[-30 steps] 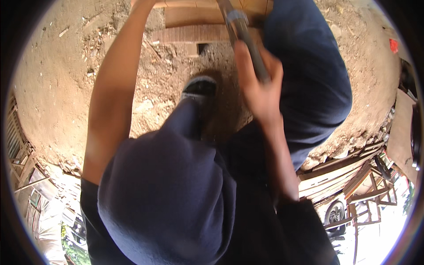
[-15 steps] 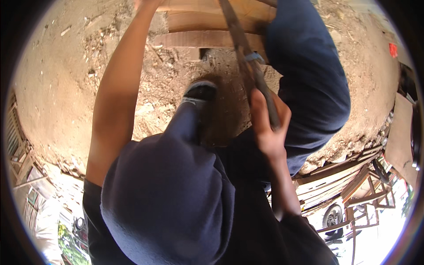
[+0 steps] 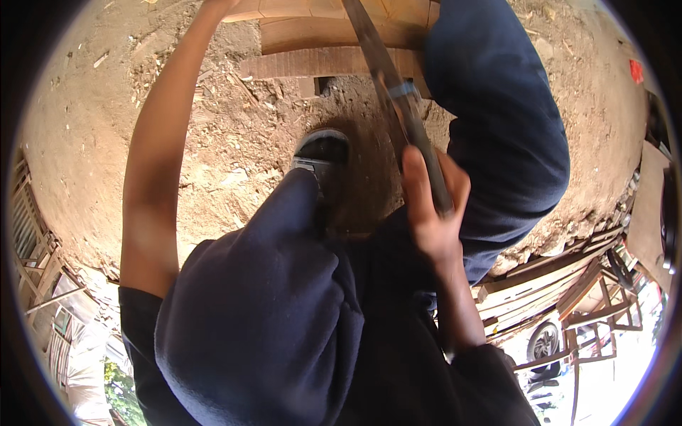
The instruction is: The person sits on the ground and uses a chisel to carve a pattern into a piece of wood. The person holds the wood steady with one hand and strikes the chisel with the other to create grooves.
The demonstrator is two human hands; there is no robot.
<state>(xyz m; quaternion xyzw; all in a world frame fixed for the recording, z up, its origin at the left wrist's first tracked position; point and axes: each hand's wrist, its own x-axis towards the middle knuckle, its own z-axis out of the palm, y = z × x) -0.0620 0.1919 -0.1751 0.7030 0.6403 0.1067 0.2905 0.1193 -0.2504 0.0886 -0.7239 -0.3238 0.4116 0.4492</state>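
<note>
My right hand (image 3: 435,192) is wrapped round the lower end of a long, dark, narrow tool (image 3: 369,39) with a blue band round it. The tool slants up and left over the wooden pieces, and its far end is cut off by the top edge. Curved pale timber (image 3: 320,32) lies at the top of the view, with a reddish-brown plank (image 3: 305,62) on its near side. My left arm reaches to the timber's left end, where my left hand (image 3: 222,4) is mostly out of frame and its fingers are hidden.
My bent right leg (image 3: 497,135) in dark blue trousers is beside the timber's right end. My shoe (image 3: 323,149) rests on the dirt floor (image 3: 85,142), which is strewn with wood chips. Stacked boards (image 3: 547,284), a wooden frame (image 3: 604,312) and a wheel (image 3: 543,344) stand at the lower right.
My left hand and forearm have shifted left. The tool has moved slightly down in my right hand, and its blue band appears a little farther left. My right hand keeps its grip.
</note>
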